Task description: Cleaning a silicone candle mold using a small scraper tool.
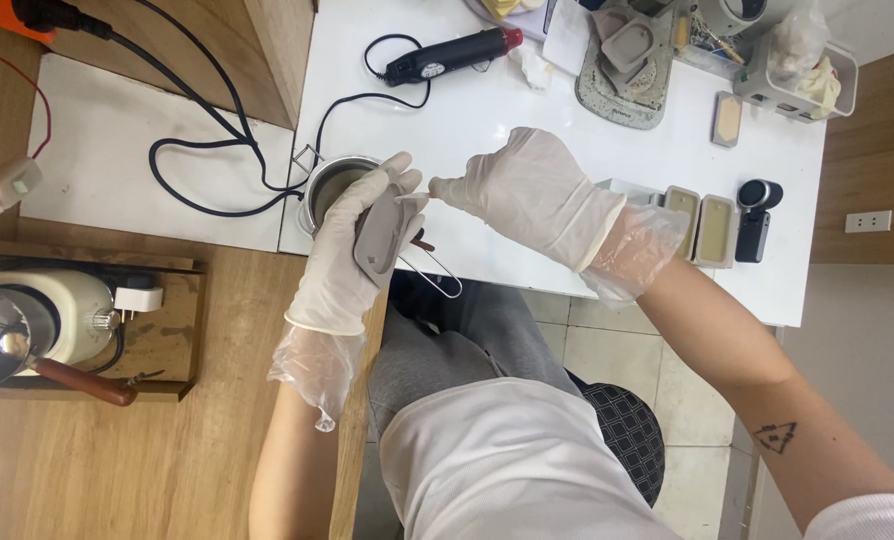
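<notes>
Left hand (352,255) grips grey mould (379,238); right hand (527,195) pinches its top edge. Risk: tilted mould could spill beside metal pot (329,190).

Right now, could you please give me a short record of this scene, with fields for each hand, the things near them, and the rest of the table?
Left hand: gloved, holds a small grey mould above the table edge.
Right hand: gloved, fingertips pinch the top end of the grey mould.
Near the hands: a metal cup with a wire handle, just behind the left hand.
Table: white; a black heat gun with cord at the back, two filled rectangular moulds to the right.
Seat: person sits, grey trousers.
</notes>
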